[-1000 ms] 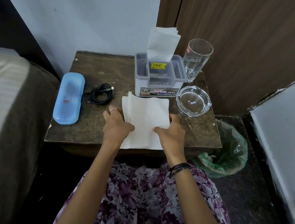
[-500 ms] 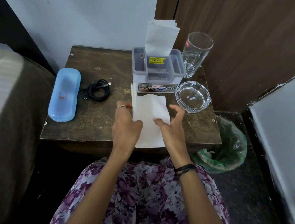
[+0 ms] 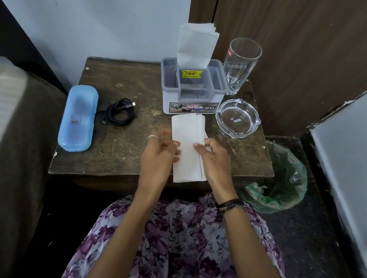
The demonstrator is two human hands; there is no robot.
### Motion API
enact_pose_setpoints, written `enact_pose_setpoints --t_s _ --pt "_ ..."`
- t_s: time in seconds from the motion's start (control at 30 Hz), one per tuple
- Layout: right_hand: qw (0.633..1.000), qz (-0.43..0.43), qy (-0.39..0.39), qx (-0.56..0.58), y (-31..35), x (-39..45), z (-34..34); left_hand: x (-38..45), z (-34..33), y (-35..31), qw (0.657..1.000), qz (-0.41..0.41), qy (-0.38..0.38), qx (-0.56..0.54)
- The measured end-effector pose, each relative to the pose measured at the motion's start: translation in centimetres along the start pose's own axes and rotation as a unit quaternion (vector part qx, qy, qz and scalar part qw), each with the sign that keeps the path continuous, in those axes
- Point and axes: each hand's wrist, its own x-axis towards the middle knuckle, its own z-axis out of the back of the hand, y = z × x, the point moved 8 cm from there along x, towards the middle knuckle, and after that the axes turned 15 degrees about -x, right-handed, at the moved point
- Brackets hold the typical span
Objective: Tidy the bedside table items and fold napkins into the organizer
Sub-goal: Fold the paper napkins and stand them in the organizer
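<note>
1. While the folded napkin lies flat on the worktop, just in front of the organizer, we see both hands at its sides.
2. Our left hand has a loose, half-open grip; whether its fingertips touch the napkin's left edge, we cannot tell.
3. Our right hand curls loosely, thumb on the right fold.
4. More napkins stand upright in the organizer.
</note>
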Motion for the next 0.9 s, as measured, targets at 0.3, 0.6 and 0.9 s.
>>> enact_pose_setpoints --t_s 0.3,0.6,0.9 --pt "0.986 0.026 0.118 0.111 1.8 -1.0 -1.3 0.0 -0.9 1.4 0.992 0.1 0.001 -0.073" --pt "0.983 0.061 0.11 0.135 3.9 -1.1 -1.2 0.0 -1.9 -0.8 0.999 -0.018 0.019 -0.045" --pt "0.977 0.107 0.113 0.146 4.6 -1.0 -1.6 0.0 -2.5 -0.9 0.994 0.034 0.06 -0.087"
